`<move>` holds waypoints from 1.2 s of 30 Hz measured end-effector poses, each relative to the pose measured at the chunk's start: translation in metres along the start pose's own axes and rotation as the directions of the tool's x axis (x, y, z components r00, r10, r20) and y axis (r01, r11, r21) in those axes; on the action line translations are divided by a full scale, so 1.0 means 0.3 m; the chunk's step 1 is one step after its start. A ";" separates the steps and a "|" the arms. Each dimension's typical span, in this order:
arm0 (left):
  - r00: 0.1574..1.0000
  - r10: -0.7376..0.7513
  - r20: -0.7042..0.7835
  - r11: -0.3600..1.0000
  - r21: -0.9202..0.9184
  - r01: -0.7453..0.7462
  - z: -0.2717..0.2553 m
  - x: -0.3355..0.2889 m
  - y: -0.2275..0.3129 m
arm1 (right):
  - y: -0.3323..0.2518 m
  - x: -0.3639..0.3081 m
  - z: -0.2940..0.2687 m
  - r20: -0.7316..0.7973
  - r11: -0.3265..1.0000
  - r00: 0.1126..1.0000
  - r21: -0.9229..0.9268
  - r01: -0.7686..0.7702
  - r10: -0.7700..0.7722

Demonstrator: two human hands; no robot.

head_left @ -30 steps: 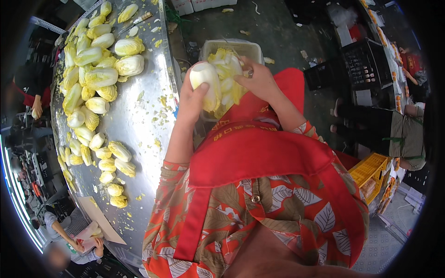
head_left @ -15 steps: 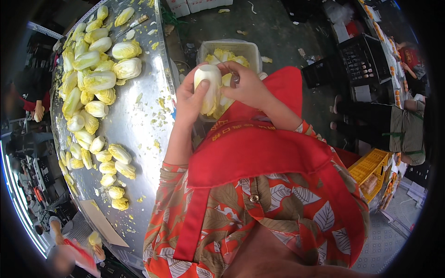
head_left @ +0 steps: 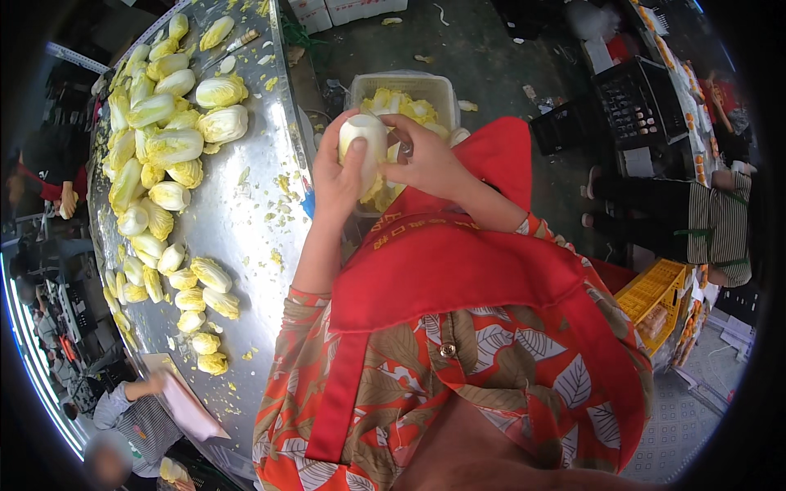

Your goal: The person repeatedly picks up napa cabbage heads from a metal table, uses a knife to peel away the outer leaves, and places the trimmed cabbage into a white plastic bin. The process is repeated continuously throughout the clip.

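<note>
Cabbage [head_left: 371, 141], long axis fore-and-aft, base [head_left: 360, 123] forward, in left hand [head_left: 334, 170]; right hand [head_left: 431, 161], grip unclear

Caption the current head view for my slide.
Left hand grips a cabbage, right hand beside it, near a tub of yellow leaves; more cabbages lie on a metal table.

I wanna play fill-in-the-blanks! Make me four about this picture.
The apron is ____.
In the left hand there is just ____ pale cabbage.
Many more cabbages lie on the metal table, on the picture's ____ side.
Leaves in the pale tub look mostly ____.

Missing words: red; one; left; yellow.
</note>
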State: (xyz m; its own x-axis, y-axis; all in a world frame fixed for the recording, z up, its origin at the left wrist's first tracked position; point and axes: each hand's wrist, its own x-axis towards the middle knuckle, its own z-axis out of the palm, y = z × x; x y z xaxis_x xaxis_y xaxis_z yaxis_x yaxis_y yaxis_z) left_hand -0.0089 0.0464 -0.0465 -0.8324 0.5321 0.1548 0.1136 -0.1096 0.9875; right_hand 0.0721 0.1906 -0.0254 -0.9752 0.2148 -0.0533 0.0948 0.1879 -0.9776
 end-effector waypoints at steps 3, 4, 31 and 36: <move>0.997 0.072 0.004 0.988 0.135 -0.072 0.014 -0.004 0.027 | 0.016 -0.001 0.029 -0.138 0.999 0.990 0.005 0.032 -0.031; 0.995 0.099 0.009 0.979 0.177 -0.099 0.018 -0.004 0.036 | 0.022 0.001 0.039 -0.171 0.999 0.984 0.009 0.052 -0.050; 0.973 -0.224 -0.060 0.930 -0.312 0.195 0.009 0.037 0.046 | -0.006 -0.022 0.009 -0.120 0.998 0.991 0.018 0.060 -0.058; 0.983 -0.180 -0.035 0.908 -0.392 0.152 0.023 0.013 0.044 | -0.001 -0.028 0.011 -0.122 0.977 0.969 -0.048 0.210 -0.214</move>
State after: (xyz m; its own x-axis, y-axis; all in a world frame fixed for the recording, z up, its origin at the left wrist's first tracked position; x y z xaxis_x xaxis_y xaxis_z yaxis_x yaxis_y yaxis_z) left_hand -0.0067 0.0529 -0.0326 -0.8576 0.5137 -0.0262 -0.2357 -0.3473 0.9076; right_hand 0.0796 0.1856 -0.0254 -0.9409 0.2851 0.1826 -0.1024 0.2743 -0.9562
